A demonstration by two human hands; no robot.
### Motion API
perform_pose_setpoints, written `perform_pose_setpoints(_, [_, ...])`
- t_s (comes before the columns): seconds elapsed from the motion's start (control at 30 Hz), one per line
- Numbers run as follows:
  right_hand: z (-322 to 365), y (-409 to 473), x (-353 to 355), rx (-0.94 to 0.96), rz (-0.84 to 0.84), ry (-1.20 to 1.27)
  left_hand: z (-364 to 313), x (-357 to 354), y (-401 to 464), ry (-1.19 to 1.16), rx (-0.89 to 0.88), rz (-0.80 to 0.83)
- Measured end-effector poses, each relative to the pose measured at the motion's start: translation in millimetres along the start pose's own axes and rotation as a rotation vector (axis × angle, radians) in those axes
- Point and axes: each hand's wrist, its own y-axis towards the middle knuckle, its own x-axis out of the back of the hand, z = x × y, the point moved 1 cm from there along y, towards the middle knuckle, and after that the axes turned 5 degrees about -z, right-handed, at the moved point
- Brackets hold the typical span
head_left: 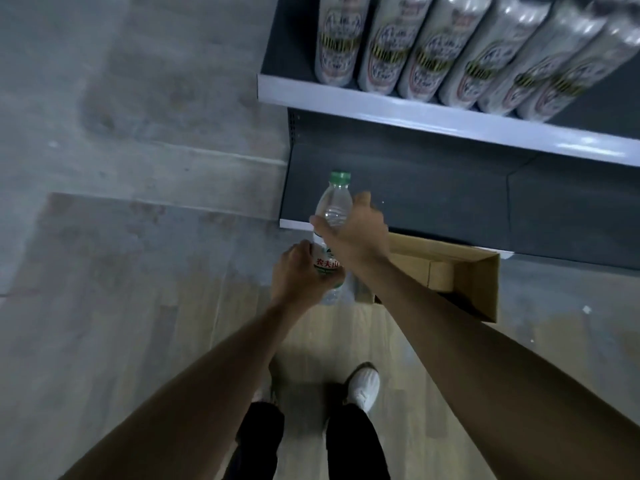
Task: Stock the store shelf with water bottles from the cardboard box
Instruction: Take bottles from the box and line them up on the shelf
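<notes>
Both hands are raised in front of the person, holding one clear plastic water bottle [331,216] between them. The left hand [300,275] is closed around the bottle's lower body, fingers wrapped over the red and white label. The right hand [353,233] grips the bottle higher up, at the shoulder, with the thumb across the front and the fingers curled behind it. The bottle stands nearly upright, tilted slightly, its green cap [340,177] pointing toward the shelving. It is held in the air just in front of the lower shelf [450,202], a dark grey surface with a pale front edge, and does not rest on it. Just to the right of the hands, an open cardboard box [478,285] sits on the floor against the base of the shelving; the right forearm crosses over its near corner. Above, the upper shelf [415,114] carries a row of shrink-wrapped packs [429,46] with printed labels, standing side by side. Below the arms, dark trousers and a white shoe [363,386] show on the light wood-look floor [138,306].
</notes>
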Motion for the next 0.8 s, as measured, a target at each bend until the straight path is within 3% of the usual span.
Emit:
perform_pose_setpoints(0.27, [132, -7, 144, 0.074, -0.102, 0.043, -123, 146, -8, -0.032, -0.139, -0.11])
perform_pose_setpoints(0.57, [281, 7, 362, 0.27, -0.433, 0.133, -327, 318, 2, -0.133, -0.475, -0.245])
perform_pose_setpoints(0.8, [335, -11, 478, 0.394, -0.609, 0.135, -433, 389, -26, -0.094, -0.648, -0.427])
